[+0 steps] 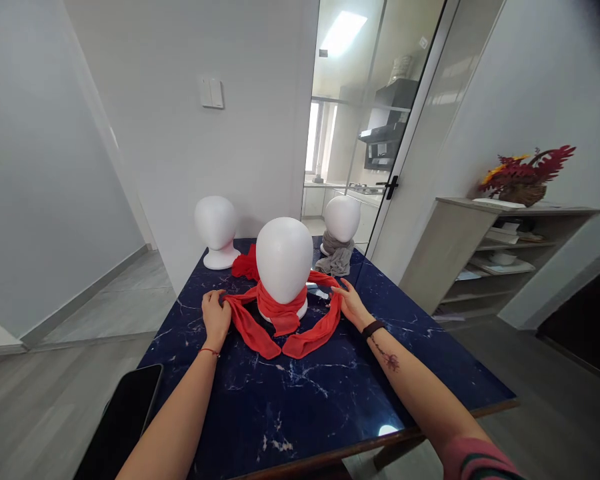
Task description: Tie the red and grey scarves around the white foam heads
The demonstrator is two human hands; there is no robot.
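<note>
A white mannequin head (284, 260) stands in the middle of the dark blue marble table (330, 400) with a red scarf (285, 330) wound round its neck. Both scarf ends trail forward onto the table. My left hand (215, 317) is closed on the scarf's left side. My right hand (349, 301) pinches the scarf's right side, fingers bent.
A bare white mannequin head (216, 230) stands at the back left, with more red cloth (245, 265) beside it. Another head (342, 223) at the back right wears a grey scarf (336, 257). A black phone (125, 420) overhangs the table's left edge. A shelf (485, 253) stands to the right.
</note>
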